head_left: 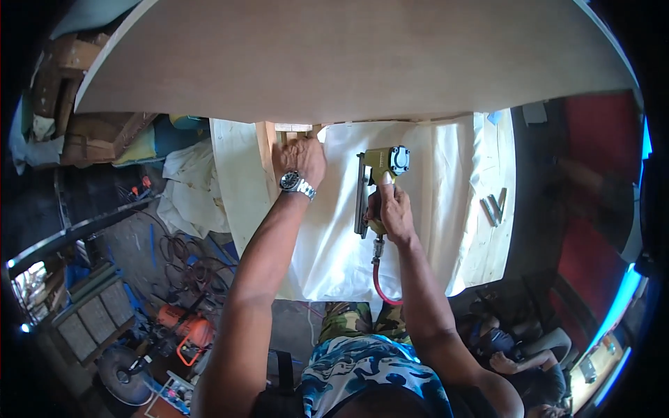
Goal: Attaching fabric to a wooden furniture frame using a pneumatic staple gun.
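Note:
My right hand (394,212) is wrapped round the grip of an olive-green pneumatic staple gun (380,161) with a dark magazine. A red air hose (378,279) runs from its lower end. The tool is over white fabric (334,230), which is draped on a pale wooden frame or board. Beside the gun, my left hand (303,159) is closed at the fabric's upper left edge, next to a wooden slat (266,145). Its fingertips are hidden. A metal watch (297,182) is on my left wrist.
A large brown panel (355,59) rises across the far side. Several staple strips (495,207) lie on the right. Crumpled cloth (191,188), tangled hoses (185,254) and an orange machine (185,327) are at the left. Another person (529,362) sits at the lower right.

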A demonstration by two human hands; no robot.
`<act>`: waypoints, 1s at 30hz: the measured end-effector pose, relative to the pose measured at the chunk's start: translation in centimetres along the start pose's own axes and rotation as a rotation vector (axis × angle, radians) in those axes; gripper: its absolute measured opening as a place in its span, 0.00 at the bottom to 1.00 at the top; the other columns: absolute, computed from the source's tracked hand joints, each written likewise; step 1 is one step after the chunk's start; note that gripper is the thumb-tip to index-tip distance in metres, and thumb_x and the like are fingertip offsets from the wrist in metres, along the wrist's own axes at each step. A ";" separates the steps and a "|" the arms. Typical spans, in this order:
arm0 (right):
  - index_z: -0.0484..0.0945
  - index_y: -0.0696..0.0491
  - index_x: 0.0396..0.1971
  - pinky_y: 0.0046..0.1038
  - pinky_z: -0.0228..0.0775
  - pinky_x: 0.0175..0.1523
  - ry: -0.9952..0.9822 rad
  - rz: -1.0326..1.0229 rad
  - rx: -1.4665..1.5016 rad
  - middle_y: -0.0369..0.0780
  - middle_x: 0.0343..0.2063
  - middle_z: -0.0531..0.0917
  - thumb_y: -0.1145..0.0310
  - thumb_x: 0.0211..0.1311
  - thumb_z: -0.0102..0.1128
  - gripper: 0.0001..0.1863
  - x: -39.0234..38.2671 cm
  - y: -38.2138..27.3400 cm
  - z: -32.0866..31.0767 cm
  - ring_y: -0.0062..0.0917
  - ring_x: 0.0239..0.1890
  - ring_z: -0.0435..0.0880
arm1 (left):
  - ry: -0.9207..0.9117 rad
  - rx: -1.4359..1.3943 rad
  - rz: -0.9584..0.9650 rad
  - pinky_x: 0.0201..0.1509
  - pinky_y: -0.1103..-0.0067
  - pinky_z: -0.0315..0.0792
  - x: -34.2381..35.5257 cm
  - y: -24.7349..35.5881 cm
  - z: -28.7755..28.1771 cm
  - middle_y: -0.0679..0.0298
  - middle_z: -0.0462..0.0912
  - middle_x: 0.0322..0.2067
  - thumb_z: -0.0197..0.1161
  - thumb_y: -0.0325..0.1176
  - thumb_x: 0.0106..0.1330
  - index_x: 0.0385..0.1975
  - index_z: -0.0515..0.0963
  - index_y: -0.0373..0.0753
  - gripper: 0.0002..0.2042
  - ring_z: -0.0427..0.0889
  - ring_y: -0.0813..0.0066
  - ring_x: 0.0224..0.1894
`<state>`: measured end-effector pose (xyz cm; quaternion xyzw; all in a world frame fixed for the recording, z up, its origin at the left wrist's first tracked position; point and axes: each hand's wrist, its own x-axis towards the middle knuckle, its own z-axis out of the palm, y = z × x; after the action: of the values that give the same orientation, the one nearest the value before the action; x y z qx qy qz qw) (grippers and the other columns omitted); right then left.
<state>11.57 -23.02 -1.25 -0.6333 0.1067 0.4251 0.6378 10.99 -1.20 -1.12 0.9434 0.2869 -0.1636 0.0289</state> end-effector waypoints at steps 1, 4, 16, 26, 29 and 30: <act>0.71 0.57 0.29 0.25 0.68 0.24 -0.018 -0.008 0.040 0.37 0.15 0.76 0.41 0.73 0.42 0.31 0.3 0.1 -0.1 0.20 0.16 0.75 | 0.050 0.034 0.045 0.50 0.62 0.69 -0.1 -0.7 -0.7 0.52 0.86 0.31 0.60 0.41 0.65 0.38 0.82 0.39 0.12 0.85 0.55 0.37; 0.72 0.57 0.30 0.25 0.70 0.25 -0.118 0.026 0.171 0.38 0.15 0.76 0.40 0.74 0.40 0.31 1.1 -0.7 1.4 0.23 0.17 0.76 | 0.216 0.085 0.235 0.50 0.66 0.63 -0.3 -3.2 -1.2 0.57 0.86 0.34 0.63 0.40 0.62 0.38 0.82 0.40 0.11 0.81 0.62 0.43; 0.70 0.58 0.36 0.30 0.78 0.27 -0.207 0.050 0.370 0.39 0.19 0.76 0.36 0.70 0.44 0.33 7.2 0.9 7.0 0.24 0.17 0.77 | 0.529 -0.037 0.211 0.42 0.63 0.69 0.0 -6.1 -2.5 0.63 0.83 0.36 0.66 0.37 0.61 0.33 0.83 0.41 0.07 0.76 0.61 0.39; 0.70 0.58 0.45 0.32 0.79 0.30 -0.181 0.088 0.615 0.38 0.20 0.76 0.33 0.68 0.43 0.36 8.0 2.6 8.8 0.24 0.18 0.77 | 0.754 -0.117 0.246 0.40 0.66 0.69 0.4 -6.9 -0.3 0.65 0.80 0.32 0.69 0.33 0.59 0.32 0.82 0.43 0.04 0.74 0.62 0.36; 0.70 0.58 0.45 0.33 0.79 0.30 -0.197 0.095 0.618 0.38 0.21 0.76 0.34 0.69 0.43 0.36 8.3 2.5 8.7 0.24 0.18 0.77 | 0.729 -0.002 0.281 0.41 0.68 0.69 0.6 -6.5 -1.8 0.68 0.81 0.34 0.69 0.31 0.57 0.32 0.83 0.44 0.05 0.75 0.63 0.38; 0.70 0.58 0.45 0.32 0.79 0.30 -0.193 0.079 0.592 0.38 0.21 0.76 0.34 0.69 0.43 0.35 8.2 2.4 8.5 0.24 0.18 0.77 | 0.704 0.063 0.284 0.42 0.69 0.69 0.6 -6.4 -2.2 0.70 0.82 0.36 0.70 0.30 0.56 0.32 0.83 0.45 0.06 0.76 0.63 0.39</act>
<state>11.56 -12.41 -7.04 -0.3720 0.1891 0.4581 0.7849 8.58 4.77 0.98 0.9727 0.1406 0.1673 -0.0782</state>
